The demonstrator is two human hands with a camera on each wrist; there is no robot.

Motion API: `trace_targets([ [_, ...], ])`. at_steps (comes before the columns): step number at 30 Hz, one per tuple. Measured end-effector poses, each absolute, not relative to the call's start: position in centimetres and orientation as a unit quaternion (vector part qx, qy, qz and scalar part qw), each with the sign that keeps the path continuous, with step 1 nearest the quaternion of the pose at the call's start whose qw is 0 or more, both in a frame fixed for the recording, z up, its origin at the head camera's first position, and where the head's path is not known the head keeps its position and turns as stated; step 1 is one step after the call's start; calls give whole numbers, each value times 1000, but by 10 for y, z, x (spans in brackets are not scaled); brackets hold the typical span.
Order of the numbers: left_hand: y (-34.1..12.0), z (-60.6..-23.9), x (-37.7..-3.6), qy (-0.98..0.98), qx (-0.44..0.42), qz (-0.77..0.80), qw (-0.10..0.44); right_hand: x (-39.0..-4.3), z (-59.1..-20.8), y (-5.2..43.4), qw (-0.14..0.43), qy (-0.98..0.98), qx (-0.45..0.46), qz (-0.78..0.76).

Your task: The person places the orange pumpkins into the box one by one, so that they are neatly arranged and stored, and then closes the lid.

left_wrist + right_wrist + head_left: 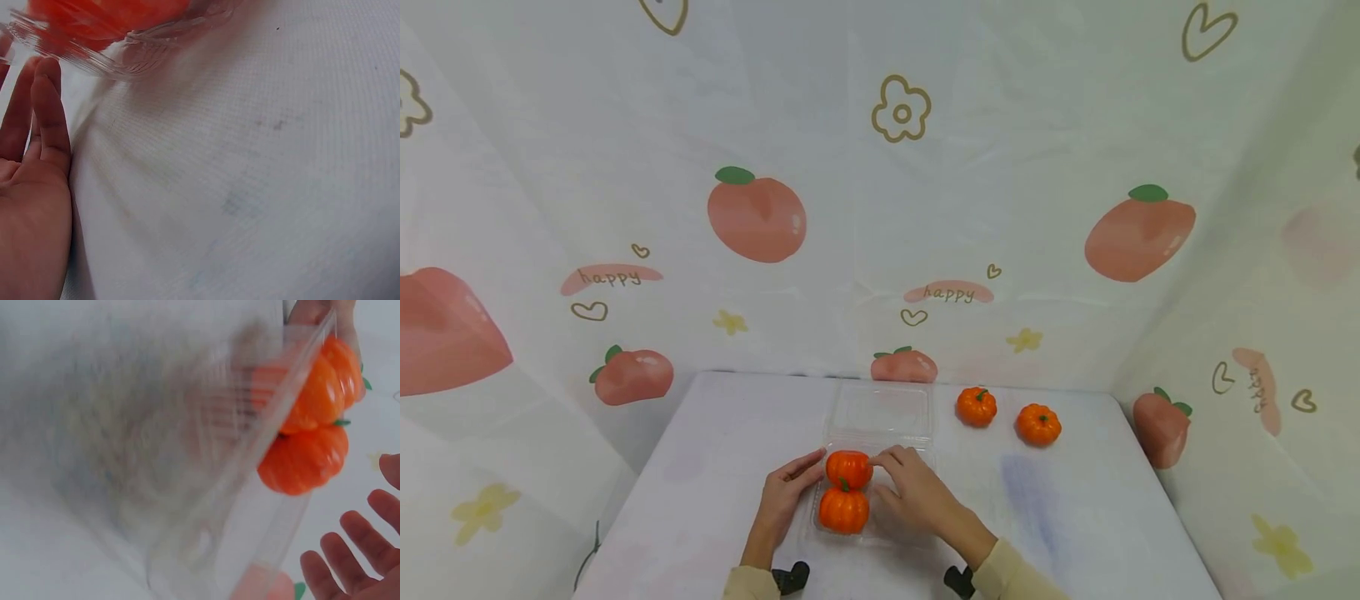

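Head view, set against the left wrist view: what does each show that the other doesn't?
Only the head view: the right hand, the open lid, the pumpkin beside it and the far-right pumpkin.
Only the left wrist view: small dark specks on the white cloth, and the left hand seen from its palm side.
Both: that hand, the clear container, at least part of a pumpkin inside it, and the cloth.

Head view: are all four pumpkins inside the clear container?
No, only the front pumpkin and back pumpkin sit in the clear container; the left loose pumpkin and right loose pumpkin are on the table.
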State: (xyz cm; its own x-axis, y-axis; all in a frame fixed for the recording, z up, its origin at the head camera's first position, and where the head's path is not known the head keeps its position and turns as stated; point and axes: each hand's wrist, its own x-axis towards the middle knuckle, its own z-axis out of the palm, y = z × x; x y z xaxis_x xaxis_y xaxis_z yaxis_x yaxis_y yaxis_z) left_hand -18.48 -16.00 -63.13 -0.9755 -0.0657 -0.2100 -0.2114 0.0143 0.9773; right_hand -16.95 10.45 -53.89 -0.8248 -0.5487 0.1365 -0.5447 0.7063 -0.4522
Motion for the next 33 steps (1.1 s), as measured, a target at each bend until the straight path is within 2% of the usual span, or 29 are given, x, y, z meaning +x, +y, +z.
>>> trace_targets([
  [5, -162, -631, -184, 713, -106, 691, 46, -177, -535, 111, -35, 929, -295, -218],
  [13, -163, -630, -185, 705, -106, 700, 45, -184, -530, 122, -56, 940, -270, -202],
  [19, -163, -630, -184, 697, -102, 709, 44, -193, -534, 131, -102, 949, -250, -166],
  [26, -160, -632, -184, 701, -112, 703, 41, -199, -540, 143, -90, 963, -211, -140],
  [33, -159, -632, -185, 703, -109, 702, 39, -209, -543, 156, -105, 968, -192, -126],
])
